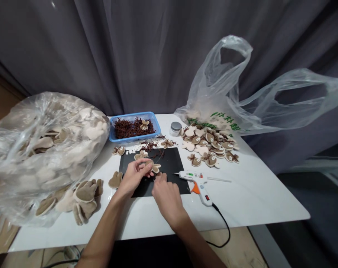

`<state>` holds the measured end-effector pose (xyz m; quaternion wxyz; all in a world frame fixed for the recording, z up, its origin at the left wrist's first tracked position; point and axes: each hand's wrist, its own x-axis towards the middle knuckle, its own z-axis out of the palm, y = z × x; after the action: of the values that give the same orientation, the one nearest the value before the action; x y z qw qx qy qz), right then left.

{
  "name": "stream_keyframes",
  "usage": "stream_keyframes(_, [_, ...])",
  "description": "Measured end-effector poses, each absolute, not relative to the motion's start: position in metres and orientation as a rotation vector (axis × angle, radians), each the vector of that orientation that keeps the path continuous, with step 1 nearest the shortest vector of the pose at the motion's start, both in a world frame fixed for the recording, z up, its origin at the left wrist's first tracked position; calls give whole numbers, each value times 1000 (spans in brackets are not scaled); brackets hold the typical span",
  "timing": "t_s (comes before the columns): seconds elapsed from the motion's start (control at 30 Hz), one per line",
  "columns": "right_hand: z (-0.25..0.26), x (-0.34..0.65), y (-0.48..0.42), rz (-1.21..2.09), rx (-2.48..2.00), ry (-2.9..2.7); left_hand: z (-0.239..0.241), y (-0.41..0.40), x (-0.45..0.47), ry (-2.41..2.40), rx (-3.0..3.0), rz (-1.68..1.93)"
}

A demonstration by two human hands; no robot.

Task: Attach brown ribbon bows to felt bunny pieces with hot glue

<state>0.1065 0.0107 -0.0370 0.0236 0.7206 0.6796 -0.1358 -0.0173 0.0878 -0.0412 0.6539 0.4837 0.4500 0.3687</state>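
My left hand [134,175] pinches a beige felt rabbit-shaped piece [153,166] over a black mat [171,163]. Close beside it, my right hand [164,191] has its fingers curled at the piece's lower edge; what they hold is hidden. A white hot glue gun [196,180] with an orange trigger lies on the table just right of my right hand, nozzle toward the mat. More felt pieces [141,155] and brown string bows [150,146] lie at the mat's far edge.
A blue basket [113,134] of brown string bows stands behind the mat. A heap of finished felt pieces [210,145] lies at the right before a clear plastic bag [221,93]. A big bag of felt shapes [43,149] fills the left. Small jar [176,128].
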Motion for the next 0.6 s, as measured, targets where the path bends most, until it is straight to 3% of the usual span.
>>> stream_keyframes(0.1, [-35, 116, 20, -526, 2258, 2119, -45, 93, -18, 1002, 1148, 895])
stream_keyframes(0.23, [-44, 133, 29, -905, 2530, 2157, -45, 95, -23, 984, 1184, 912])
stream_keyframes(0.3, [-52, 137, 31, -1264, 2670, 2205, -44, 95, -25, 972, 1194, 908])
stream_keyframes(0.47, [-67, 134, 36, -2543, 2663, 1881, -46, 95, -27, 933, 1198, 910])
stream_keyframes(0.6, [-70, 131, 41, -2951, 2611, 1515, -48, 94, -24, 914, 1187, 915])
